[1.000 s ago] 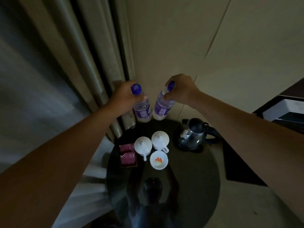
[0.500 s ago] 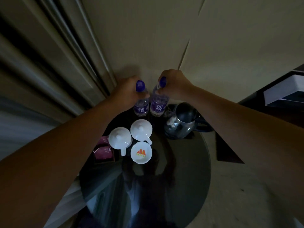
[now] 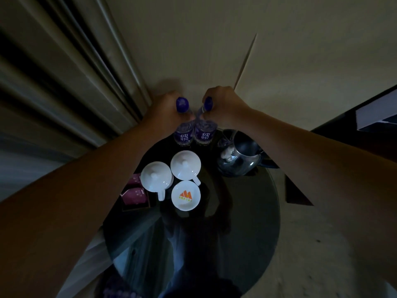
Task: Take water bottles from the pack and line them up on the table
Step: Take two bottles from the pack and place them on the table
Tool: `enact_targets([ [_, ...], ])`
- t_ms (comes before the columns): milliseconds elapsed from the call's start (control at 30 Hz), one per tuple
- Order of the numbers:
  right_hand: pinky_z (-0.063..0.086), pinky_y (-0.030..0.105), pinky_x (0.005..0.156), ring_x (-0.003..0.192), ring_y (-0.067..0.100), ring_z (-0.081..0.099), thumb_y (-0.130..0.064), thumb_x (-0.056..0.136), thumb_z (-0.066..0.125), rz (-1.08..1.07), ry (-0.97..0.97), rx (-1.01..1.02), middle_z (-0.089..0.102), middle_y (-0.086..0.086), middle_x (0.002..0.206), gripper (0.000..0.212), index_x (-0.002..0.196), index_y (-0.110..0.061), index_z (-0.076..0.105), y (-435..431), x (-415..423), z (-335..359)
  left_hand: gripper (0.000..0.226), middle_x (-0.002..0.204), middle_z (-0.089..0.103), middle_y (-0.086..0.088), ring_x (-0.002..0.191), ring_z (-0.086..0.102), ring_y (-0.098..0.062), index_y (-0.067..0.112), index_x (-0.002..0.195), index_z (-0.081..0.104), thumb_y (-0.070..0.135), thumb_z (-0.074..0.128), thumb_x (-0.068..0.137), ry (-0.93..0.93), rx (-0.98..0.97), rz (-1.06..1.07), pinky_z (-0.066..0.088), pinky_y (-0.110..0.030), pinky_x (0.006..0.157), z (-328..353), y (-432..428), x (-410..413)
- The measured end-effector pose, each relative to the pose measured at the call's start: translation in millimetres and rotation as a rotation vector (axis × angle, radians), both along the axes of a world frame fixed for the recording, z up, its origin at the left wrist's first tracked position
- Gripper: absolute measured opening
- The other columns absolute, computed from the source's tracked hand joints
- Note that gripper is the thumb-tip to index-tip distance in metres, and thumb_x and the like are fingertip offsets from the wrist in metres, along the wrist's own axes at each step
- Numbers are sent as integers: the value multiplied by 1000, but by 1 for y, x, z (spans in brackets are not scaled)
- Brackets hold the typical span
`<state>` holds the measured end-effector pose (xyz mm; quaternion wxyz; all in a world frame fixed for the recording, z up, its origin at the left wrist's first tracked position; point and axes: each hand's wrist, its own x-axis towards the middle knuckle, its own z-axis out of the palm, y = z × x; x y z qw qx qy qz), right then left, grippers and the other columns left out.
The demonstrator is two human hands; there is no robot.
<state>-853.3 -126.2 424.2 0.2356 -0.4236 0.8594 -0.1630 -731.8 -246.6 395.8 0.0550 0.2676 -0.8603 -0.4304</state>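
Two clear water bottles with purple labels and blue caps stand side by side at the far edge of a round dark glass table (image 3: 247,222). My left hand (image 3: 165,110) grips the neck of the left bottle (image 3: 183,134). My right hand (image 3: 223,106) grips the neck of the right bottle (image 3: 205,134). Both bottles are upright and their bases look to be at the tabletop, close together. No pack is in view.
Two white lidded cups (image 3: 156,177) (image 3: 186,164) and a white dish with an orange logo (image 3: 186,195) sit just in front of the bottles. A steel kettle (image 3: 238,158) stands to the right, a tray of purple sachets (image 3: 135,194) to the left. Curtains (image 3: 64,82) hang at the left.
Both hands have lowered the bottles from above the table down to its far edge. The bottles went from tilted apart to upright and close together.
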Motion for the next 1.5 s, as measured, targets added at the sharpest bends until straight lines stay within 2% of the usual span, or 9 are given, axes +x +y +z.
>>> enact_targets([
  [167, 36, 23, 64, 90, 27, 60, -19, 72, 75, 34, -5, 30, 62, 14, 104, 33, 101, -7, 63, 2, 1, 3, 39, 60, 47, 10, 57, 42, -3, 28, 61, 42, 19, 80, 69, -37, -5, -44, 33, -14, 51, 7, 1, -1],
  [333, 38, 24, 63, 86, 23, 57, -19, 71, 76, 75, -34, 54, 60, 13, 106, 35, 101, -8, 62, 4, 6, 5, 42, 58, 48, 16, 53, 44, 6, 29, 60, 43, 16, 82, 66, -29, -30, -90, 30, -7, 46, 13, 1, 4],
  [600, 41, 25, 67, 96, 26, 59, -21, 71, 77, 108, -78, 112, 58, 12, 111, 39, 105, -9, 62, 7, 15, 12, 26, 62, 53, 13, 57, 48, 5, 14, 75, 57, 17, 81, 67, -39, -34, -135, 35, -5, 49, 10, 3, 19],
  [767, 39, 24, 70, 104, 25, 56, -22, 72, 76, 88, -104, 130, 57, 11, 119, 44, 112, -12, 63, 8, 15, 16, 28, 63, 52, 13, 59, 48, 1, 13, 79, 57, 19, 81, 67, -55, -37, -138, 35, -20, 54, 6, 3, 23],
  [933, 38, 24, 70, 104, 28, 58, -24, 75, 72, 52, -78, 103, 59, 13, 118, 42, 113, -12, 61, 10, 18, 12, 32, 68, 55, 11, 66, 53, -9, 15, 84, 55, 20, 81, 66, -59, -23, -85, 38, -23, 57, 3, 7, 24],
  [1033, 43, 27, 76, 108, 30, 56, -30, 71, 77, 62, -47, 123, 59, 13, 120, 55, 117, -10, 58, 9, 18, 9, 42, 91, 67, -7, 87, 63, -25, 11, 100, 56, 12, 81, 66, -55, 59, -51, 52, -37, 74, -1, 9, 25],
  [1100, 41, 26, 77, 109, 30, 56, -35, 67, 80, 83, -2, 150, 61, 14, 118, 58, 114, -9, 59, 7, 19, 7, 43, 97, 68, -15, 94, 64, -30, 8, 101, 57, 9, 80, 65, -24, 85, -25, 52, -46, 83, -3, 9, 26],
  [1367, 42, 27, 74, 108, 30, 57, -32, 64, 82, 59, 15, 133, 61, 15, 119, 61, 115, -8, 60, 8, 18, 1, 45, 93, 66, -13, 85, 59, -19, 6, 99, 56, 14, 83, 63, 19, 107, -9, 48, -34, 77, -10, 8, 30],
  [1500, 41, 27, 73, 108, 30, 57, -35, 63, 83, 39, 8, 155, 59, 14, 121, 66, 118, -10, 58, 5, 15, -6, 47, 94, 64, -10, 87, 58, -19, 7, 101, 55, 14, 83, 64, 23, 97, -21, 47, -35, 79, -15, 5, 31],
])
